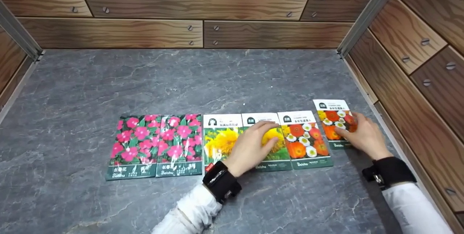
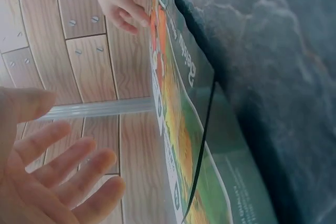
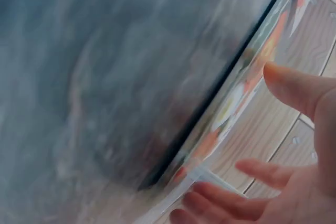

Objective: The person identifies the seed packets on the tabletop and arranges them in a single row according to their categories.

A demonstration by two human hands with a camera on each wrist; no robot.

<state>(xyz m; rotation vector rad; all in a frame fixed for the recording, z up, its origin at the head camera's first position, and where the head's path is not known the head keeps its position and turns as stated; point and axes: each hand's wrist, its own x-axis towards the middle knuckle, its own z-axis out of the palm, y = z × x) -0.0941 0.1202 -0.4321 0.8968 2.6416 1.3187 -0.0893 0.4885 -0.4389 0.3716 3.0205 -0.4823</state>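
Observation:
Several flower seed packets lie face up in a row. My left hand [image 1: 252, 148] hovers, fingers spread, over two yellow-flower packets [image 1: 222, 136], partly covering the right one [image 1: 273, 165]; in the left wrist view its fingers are apart from the packets. At the right end, my right hand [image 1: 368, 136] is at an orange-and-white poppy packet [image 1: 332, 123], set slightly apart and farther back. Its thumb [image 3: 286, 80] reaches the packet's face, while the other fingers extend loosely by the right edge. Another poppy packet [image 1: 304, 141] lies between the hands.
Two pink-flower packets [image 1: 136, 141] form the left end of the row. The grey marble-patterned tabletop [image 1: 181, 78] is bounded by a wood-print back wall [image 1: 203, 1] and a right side wall [image 1: 409, 92], with metal strips [image 1: 373, 12] at the corners.

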